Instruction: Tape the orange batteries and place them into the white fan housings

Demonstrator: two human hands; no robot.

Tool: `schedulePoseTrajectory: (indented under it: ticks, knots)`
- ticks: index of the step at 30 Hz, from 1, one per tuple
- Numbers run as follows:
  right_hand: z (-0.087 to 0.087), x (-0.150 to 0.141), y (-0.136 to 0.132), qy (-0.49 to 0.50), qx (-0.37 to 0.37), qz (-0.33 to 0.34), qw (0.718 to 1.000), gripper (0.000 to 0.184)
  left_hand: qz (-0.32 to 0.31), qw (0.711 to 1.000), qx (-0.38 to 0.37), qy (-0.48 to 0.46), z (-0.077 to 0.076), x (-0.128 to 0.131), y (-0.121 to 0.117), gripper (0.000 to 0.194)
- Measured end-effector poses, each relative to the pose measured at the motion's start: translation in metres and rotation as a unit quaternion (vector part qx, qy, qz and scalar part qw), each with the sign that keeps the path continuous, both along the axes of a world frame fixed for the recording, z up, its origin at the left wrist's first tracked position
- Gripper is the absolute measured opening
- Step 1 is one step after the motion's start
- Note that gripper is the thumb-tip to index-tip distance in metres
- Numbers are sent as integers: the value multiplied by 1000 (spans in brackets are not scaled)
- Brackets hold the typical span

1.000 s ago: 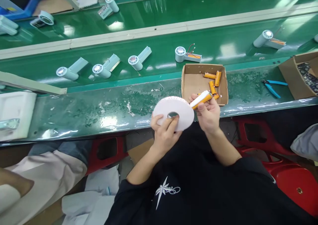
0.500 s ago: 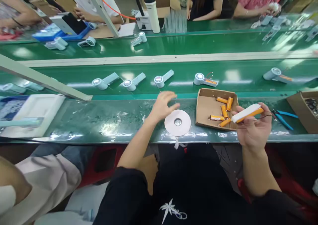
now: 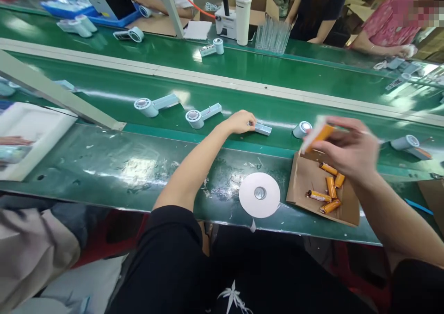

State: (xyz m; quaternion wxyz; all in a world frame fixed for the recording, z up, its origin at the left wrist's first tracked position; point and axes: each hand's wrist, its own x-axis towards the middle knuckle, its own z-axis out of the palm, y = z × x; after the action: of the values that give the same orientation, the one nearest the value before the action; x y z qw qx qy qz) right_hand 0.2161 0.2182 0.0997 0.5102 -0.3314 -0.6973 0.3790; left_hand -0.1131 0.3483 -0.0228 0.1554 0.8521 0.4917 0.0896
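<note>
My left hand (image 3: 242, 122) reaches over the green belt, its fingers closed round the round end of a light-blue handheld fan housing (image 3: 263, 129); the open trough-like handle sticks out to the right. My right hand (image 3: 357, 150), a little blurred, holds an orange battery (image 3: 322, 136) with a white strip (image 3: 311, 136) along its side. It hovers over the far edge of a cardboard box (image 3: 294, 189), in which several orange batteries (image 3: 330, 187) lie. Left of the box a roll of white tape (image 3: 248, 198) rests flat, its loose end hanging over the table's front edge.
More fan housings stand along the belt, two to the left (image 3: 145, 107) (image 3: 194, 118) and others to the right (image 3: 302, 129) (image 3: 405, 143). A slanted metal post (image 3: 86, 101) rises at the left, near a white tray (image 3: 58, 120). Co-workers sit across the line.
My left hand has moved forward from beside the tape roll and closed on a fan housing on the belt. My right hand has carried the battery leftward and forward, over the box. The view has tilted.
</note>
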Motion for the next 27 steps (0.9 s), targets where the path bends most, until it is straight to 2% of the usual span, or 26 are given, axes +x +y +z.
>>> schedulePoseTrajectory:
  ticks: [1,3,6,8,11,14,18,21,24,26,27]
  knots:
    - [-8,-15,24,-36,-35,12,999,50,-11,999,0,-37,-2,-2,2,25]
    - [-29,-45,70,-115,-70,39,990,52,18,997,10,-76,-5,-1,1,28]
    - [-59,-75,121,-255,-57,50,964,48,71,994,32,-78,-8,8,-6,31]
    - [-72,-83,137,-362,-25,51,931,46,93,992,36,-76,-9,16,-11,32]
    - [-80,-83,140,-517,38,54,854,46,125,989,32,-72,-7,26,-15,33]
    - [-80,-84,132,-622,80,51,778,46,150,986,26,-68,-4,34,-15,36]
    - [-78,-95,127,-685,91,89,718,49,162,984,20,-69,-3,41,-15,38]
    - [-77,-108,130,-709,99,91,693,45,174,982,13,-67,-1,46,-14,38]
    - [-68,-112,136,-721,98,109,678,47,186,981,6,-61,5,52,-10,37]
    - [-56,-104,137,-710,78,133,687,51,208,976,5,-65,11,57,-12,36]
    - [-48,-95,134,-689,71,136,708,50,227,971,15,-75,15,59,-17,37]
